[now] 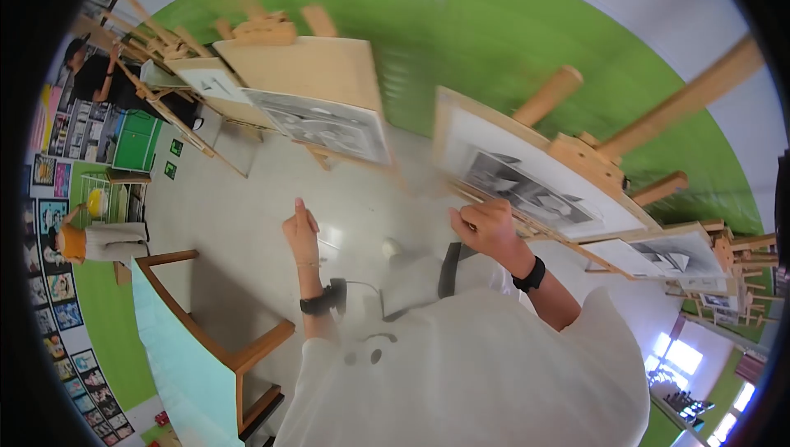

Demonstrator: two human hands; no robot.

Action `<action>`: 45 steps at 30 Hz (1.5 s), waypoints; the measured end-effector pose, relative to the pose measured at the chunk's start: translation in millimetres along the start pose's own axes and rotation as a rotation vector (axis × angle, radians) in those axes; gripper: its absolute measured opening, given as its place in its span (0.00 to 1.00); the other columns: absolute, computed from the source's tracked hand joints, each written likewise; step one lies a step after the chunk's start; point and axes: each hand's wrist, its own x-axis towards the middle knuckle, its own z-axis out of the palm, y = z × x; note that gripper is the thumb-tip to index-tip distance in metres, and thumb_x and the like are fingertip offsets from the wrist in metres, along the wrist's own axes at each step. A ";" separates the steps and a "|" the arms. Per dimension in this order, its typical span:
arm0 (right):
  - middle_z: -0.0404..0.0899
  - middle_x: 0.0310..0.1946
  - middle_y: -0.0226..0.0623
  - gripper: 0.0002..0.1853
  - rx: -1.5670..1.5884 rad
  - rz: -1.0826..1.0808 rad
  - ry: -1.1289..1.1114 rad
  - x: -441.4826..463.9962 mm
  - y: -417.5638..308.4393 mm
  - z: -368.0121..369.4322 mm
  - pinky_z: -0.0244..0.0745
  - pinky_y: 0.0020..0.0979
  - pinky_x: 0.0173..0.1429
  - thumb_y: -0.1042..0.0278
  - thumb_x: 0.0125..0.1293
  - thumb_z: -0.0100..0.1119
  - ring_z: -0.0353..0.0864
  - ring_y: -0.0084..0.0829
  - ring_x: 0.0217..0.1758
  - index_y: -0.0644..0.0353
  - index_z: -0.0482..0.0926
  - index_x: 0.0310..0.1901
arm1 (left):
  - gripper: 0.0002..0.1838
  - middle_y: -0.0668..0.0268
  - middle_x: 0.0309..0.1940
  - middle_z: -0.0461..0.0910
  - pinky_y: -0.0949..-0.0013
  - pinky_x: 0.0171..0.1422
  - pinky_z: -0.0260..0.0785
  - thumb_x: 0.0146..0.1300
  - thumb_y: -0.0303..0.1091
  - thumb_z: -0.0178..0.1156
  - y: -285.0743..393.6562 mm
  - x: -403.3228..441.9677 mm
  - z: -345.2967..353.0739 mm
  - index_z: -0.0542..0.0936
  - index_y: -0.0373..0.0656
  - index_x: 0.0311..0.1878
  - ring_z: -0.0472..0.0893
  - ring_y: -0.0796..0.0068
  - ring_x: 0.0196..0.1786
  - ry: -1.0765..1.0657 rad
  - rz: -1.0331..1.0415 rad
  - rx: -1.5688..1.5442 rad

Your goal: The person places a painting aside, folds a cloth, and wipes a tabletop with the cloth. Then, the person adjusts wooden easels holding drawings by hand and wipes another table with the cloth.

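My left hand is raised over the floor, its fingers curled in and the thumb pointing up. Nothing shows in it. A dark band circles that wrist. My right hand is closed in a fist, with a black watch on the wrist. Nothing sticks out of this fist. It is nearest to the lower edge of a drawing board on an easel, overlapping it in view; whether it touches cannot be told. A grey pencil drawing on white paper is on that board.
Left of it stands another board with a shaded drawing. More easels line the right side. A table with a pale blue top is at lower left. Two people are at far left, near a green box.
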 end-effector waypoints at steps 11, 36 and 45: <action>0.70 0.14 0.37 0.14 -0.060 -0.040 -0.002 97.3 -96.2 176.4 0.65 0.35 0.21 0.69 0.57 0.65 0.71 0.40 0.15 0.56 0.73 0.17 | 0.36 0.71 0.07 0.58 0.70 0.23 0.50 0.75 0.47 0.44 -104.7 81.6 -216.9 0.64 0.40 0.08 0.58 0.81 0.14 0.270 -0.010 0.034; 0.82 0.26 0.48 0.25 -0.130 0.510 0.363 360.7 42.5 241.0 0.77 0.38 0.31 0.53 0.64 0.64 0.82 0.48 0.26 0.66 0.74 0.52 | 0.37 0.45 0.62 0.71 0.61 0.69 0.60 0.65 0.49 0.61 78.8 494.7 -103.8 0.62 0.35 0.69 0.70 0.53 0.66 -0.033 0.762 0.296; 0.77 0.15 0.42 0.27 -0.694 0.684 0.388 359.1 41.4 258.6 0.73 0.35 0.23 0.42 0.54 0.67 0.79 0.41 0.17 0.61 0.84 0.40 | 0.29 0.55 0.11 0.76 0.59 0.27 0.72 0.52 0.59 0.67 76.0 583.4 -53.7 0.82 0.37 0.18 0.79 0.52 0.18 -0.117 0.930 0.524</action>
